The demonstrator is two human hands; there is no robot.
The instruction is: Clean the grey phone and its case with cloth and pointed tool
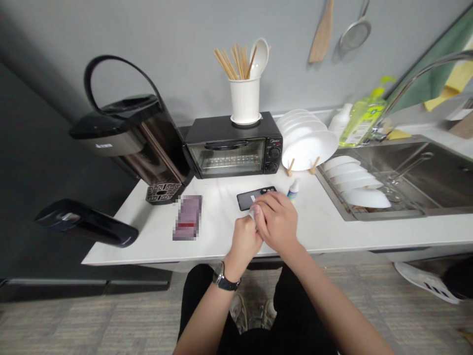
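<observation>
My left hand (245, 240), with a black-strapped watch on its wrist, is closed in a fist just above the counter's front part. Against it presses my right hand (280, 222), its fingers curled over and its thumb bent. A bit of crumpled whitish cloth (252, 212) shows between the two hands; most of it is hidden, and I cannot tell cloth from tissue. Right behind the hands lies a dark smartphone (247, 199), its cameras facing up and one edge covered by my right hand. A small white bottle (293, 189) with a blue label stands behind my right hand.
On the white counter (155, 249) are a pixelated phone-like item (187, 217), a dark bottle-shaped object (92, 224), a water dispenser (148, 143) and a toaster oven (231, 158). Racked plates (308, 150) and a sink (439, 170) are to the right. Another person's shoe (424, 281) shows at right.
</observation>
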